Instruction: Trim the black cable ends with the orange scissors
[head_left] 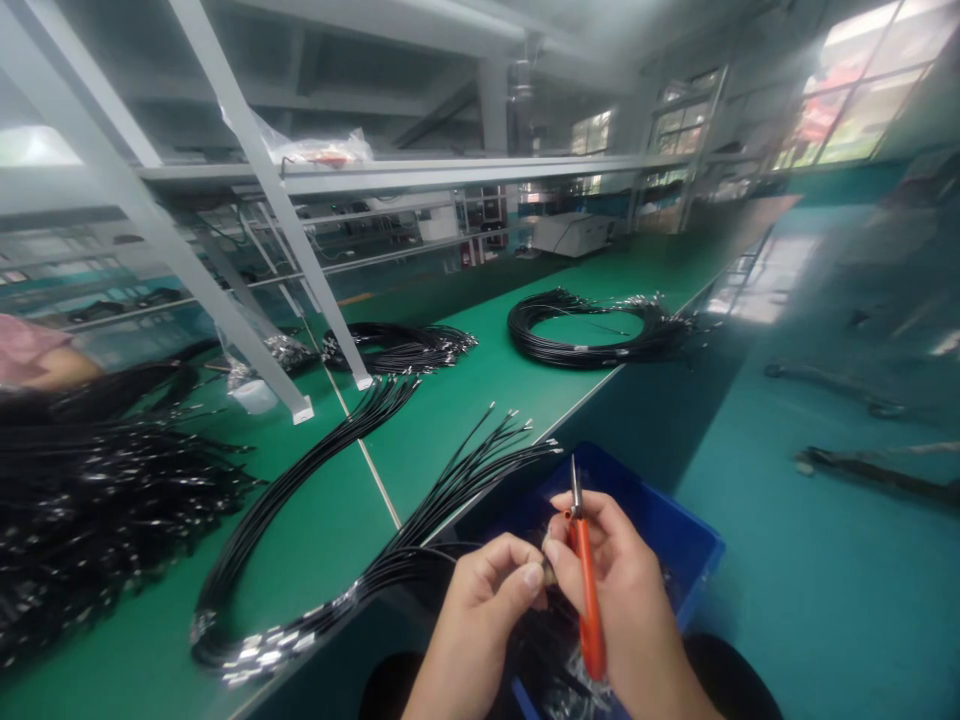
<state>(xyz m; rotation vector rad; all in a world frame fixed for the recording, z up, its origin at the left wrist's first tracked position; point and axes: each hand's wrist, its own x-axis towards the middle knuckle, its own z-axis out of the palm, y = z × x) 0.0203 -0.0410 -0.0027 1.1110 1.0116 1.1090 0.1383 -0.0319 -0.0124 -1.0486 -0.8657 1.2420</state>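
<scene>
My left hand [487, 610] is closed in a pinch on a black cable, whose end is mostly hidden by the fingers. Thin cable from the nearest bundle [375, 580] runs up to this hand. In my right hand [615, 570] lies a pair of orange-handled pliers [589, 600], their slim metal tip pointing up and away. The thumb and forefinger of that hand meet the left fingertips at a small piece I cannot make out. Below both hands stands a blue bin [690, 560] with dark cable and clear bits inside.
The green bench [465, 400] carries a coiled cable bundle [577, 350], another coil [405, 348] behind the rack post [277, 200], and a big black cable heap [97, 530] at left. Another person's arm [60, 365] shows beyond it. A shelf [450, 172] spans above.
</scene>
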